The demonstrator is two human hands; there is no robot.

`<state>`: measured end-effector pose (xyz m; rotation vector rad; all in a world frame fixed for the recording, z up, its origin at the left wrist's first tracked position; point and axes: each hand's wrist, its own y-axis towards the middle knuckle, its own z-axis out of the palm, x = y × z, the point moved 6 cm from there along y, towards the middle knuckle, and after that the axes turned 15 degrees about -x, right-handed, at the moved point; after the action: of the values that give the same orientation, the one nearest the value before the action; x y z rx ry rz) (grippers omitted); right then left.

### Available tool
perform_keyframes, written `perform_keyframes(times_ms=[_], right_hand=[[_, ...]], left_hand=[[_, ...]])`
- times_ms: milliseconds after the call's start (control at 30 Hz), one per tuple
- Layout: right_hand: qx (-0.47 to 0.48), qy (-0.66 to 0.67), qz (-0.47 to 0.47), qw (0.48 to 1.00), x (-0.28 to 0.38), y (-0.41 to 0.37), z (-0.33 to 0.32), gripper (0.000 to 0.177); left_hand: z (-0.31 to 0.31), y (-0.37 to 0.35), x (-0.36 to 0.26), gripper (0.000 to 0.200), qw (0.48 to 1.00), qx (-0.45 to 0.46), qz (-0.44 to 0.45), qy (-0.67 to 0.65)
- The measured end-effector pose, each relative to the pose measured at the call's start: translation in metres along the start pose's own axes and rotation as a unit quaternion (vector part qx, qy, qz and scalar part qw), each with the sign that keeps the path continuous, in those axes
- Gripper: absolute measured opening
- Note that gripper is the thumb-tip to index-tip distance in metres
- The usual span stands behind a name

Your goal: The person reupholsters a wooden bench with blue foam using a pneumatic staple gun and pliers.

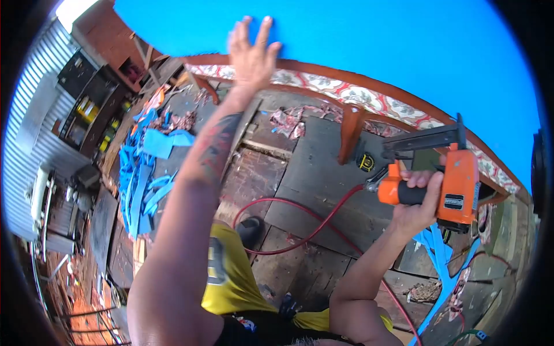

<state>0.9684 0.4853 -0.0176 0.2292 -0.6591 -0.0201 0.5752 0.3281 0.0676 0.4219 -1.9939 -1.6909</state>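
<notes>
My left hand (254,60) lies with fingers spread on a bright blue foam sheet (369,40). The sheet covers the top of a wooden-framed seat, whose reddish-brown leg (350,134) stands near the middle. Floral fabric (369,99) runs along the seat's side below the foam. On the right, my right hand (424,196) is closed around the black grip of an orange pneumatic staple gun (460,181). Its dark nose points left, close in front of the seat edge. A red air hose (340,207) joins the tool at the grip's base.
A yellow-and-black tape measure (366,162) lies on the floor by the leg. Blue foam offcuts (141,181) are heaped at left, with fabric scraps (287,122) under the seat. The hose loops over the worn floorboards (254,179). A dark shelf (92,112) stands at the metal wall.
</notes>
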Motion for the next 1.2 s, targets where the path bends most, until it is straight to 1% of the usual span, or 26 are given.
perform_keyframes(times_ms=[67, 133, 167, 200, 267, 300, 333, 367, 400, 433, 467, 500, 533, 600, 667, 733, 767, 833, 867, 933, 967, 1000, 1067, 1100, 1133, 1200], right_hand=[[0.008, 0.001, -0.016, 1.0, -0.003, -0.011, 0.002, 0.015], [0.006, -0.001, -0.039, 0.999, -0.014, -0.023, -0.005, 0.015], [0.017, 0.01, -0.027, 0.999, -0.024, -0.029, -0.005, 0.016], [0.031, 0.022, -0.019, 0.999, -0.034, -0.033, 0.0, 0.016], [0.008, -0.012, -0.025, 1.0, -0.049, -0.04, 0.013, 0.02], [0.009, -0.045, -0.04, 0.998, -0.056, -0.044, 0.019, 0.024], [-0.004, -0.051, -0.054, 0.997, -0.061, -0.054, 0.023, 0.024], [-0.002, -0.07, -0.066, 0.995, -0.068, -0.065, 0.03, 0.016], [-0.002, -0.087, -0.081, 0.993, -0.076, -0.076, 0.038, 0.013], [-0.02, -0.089, -0.088, 0.992, -0.081, -0.09, 0.045, 0.018], [-0.039, -0.093, -0.104, 0.989, -0.088, -0.103, 0.045, 0.018], [-0.053, -0.111, -0.08, 0.989, -0.101, -0.114, 0.045, 0.019], [-0.064, -0.122, -0.062, 0.989, -0.112, -0.121, 0.048, 0.02], [-0.137, -0.187, -0.033, 0.972, -0.127, -0.135, 0.047, 0.019], [-0.163, -0.194, -0.044, 0.966, -0.129, -0.14, 0.062, 0.014], [-0.182, -0.175, -0.04, 0.967, -0.126, -0.141, 0.072, 0.009], [-0.174, -0.17, -0.054, 0.968, -0.12, -0.136, 0.08, 0.009], [-0.182, -0.118, -0.026, 0.976, -0.115, -0.135, 0.083, 0.01], [-0.173, -0.117, -0.028, 0.978, -0.111, -0.129, 0.084, 0.01], [-0.148, -0.098, -0.045, 0.983, -0.104, -0.12, 0.082, 0.009], [-0.12, -0.141, -0.063, 0.981, -0.1, -0.115, 0.08, 0.006], [-0.114, -0.134, -0.057, 0.983, -0.103, -0.109, 0.075, 0.006], [-0.104, -0.107, -0.081, 0.986, -0.106, -0.102, 0.062, 0.008], [-0.121, -0.045, -0.066, 0.989, -0.109, -0.1, 0.058, 0.007], [-0.132, -0.051, -0.038, 0.989, -0.115, -0.101, 0.053, 0.007], [-0.125, -0.006, -0.047, 0.991, -0.12, -0.095, 0.048, 0.007]], left_hand=[[-0.01, 0.018, 0.017, 0.065, 0.993, -0.018, 0.11, 0.044], [-0.003, 0.025, 0.034, 0.066, 0.985, -0.007, 0.172, 0.024], [0.005, 0.025, 0.038, 0.066, 0.979, 0.005, 0.203, 0.015], [0.011, 0.027, 0.035, 0.065, 0.969, -0.006, 0.246, -0.018], [0.022, 0.032, 0.013, 0.062, 0.945, 0.006, 0.321, -0.065], [0.025, 0.04, 0.005, 0.062, 0.942, -0.003, 0.324, -0.087], [0.027, 0.039, -0.009, 0.061, 0.914, 0.002, 0.398, -0.08], [0.028, 0.039, -0.02, 0.06, 0.879, 0.005, 0.472, -0.069], [0.024, 0.05, -0.027, 0.06, 0.874, -0.009, 0.479, -0.086], [0.022, 0.055, -0.036, 0.059, 0.844, -0.004, 0.533, -0.061], [0.02, 0.057, -0.043, 0.058, 0.811, -0.001, 0.583, -0.034], [0.014, 0.066, -0.045, 0.059, 0.799, -0.049, 0.599, -0.008], [0.01, 0.071, -0.048, 0.059, 0.794, -0.077, 0.603, -0.016], [-0.004, 0.114, -0.046, 0.057, 0.89, -0.094, 0.433, -0.11], [-0.007, 0.146, -0.035, 0.058, 0.927, -0.103, 0.337, -0.126], [-0.013, 0.177, -0.025, 0.06, 0.941, -0.131, 0.286, -0.123], [-0.023, 0.204, -0.023, 0.06, 0.94, -0.147, 0.283, -0.119], [-0.051, 0.249, -0.009, 0.063, 0.965, -0.147, 0.209, -0.059], [-0.052, 0.263, -0.006, 0.063, 0.965, -0.151, 0.206, -0.051], [-0.051, 0.289, -0.005, 0.066, 0.948, -0.195, 0.247, -0.056], [-0.046, 0.291, -0.008, 0.067, 0.943, -0.194, 0.267, -0.04], [-0.043, 0.288, -0.013, 0.067, 0.942, -0.192, 0.272, -0.03], [-0.033, 0.27, -0.029, 0.067, 0.934, -0.186, 0.3, -0.06], [-0.024, 0.255, -0.039, 0.069, 0.935, -0.154, 0.316, -0.051], [-0.016, 0.236, -0.047, 0.069, 0.937, -0.124, 0.323, -0.052], [-0.003, 0.197, -0.065, 0.07, 0.904, -0.042, 0.42, -0.074]])
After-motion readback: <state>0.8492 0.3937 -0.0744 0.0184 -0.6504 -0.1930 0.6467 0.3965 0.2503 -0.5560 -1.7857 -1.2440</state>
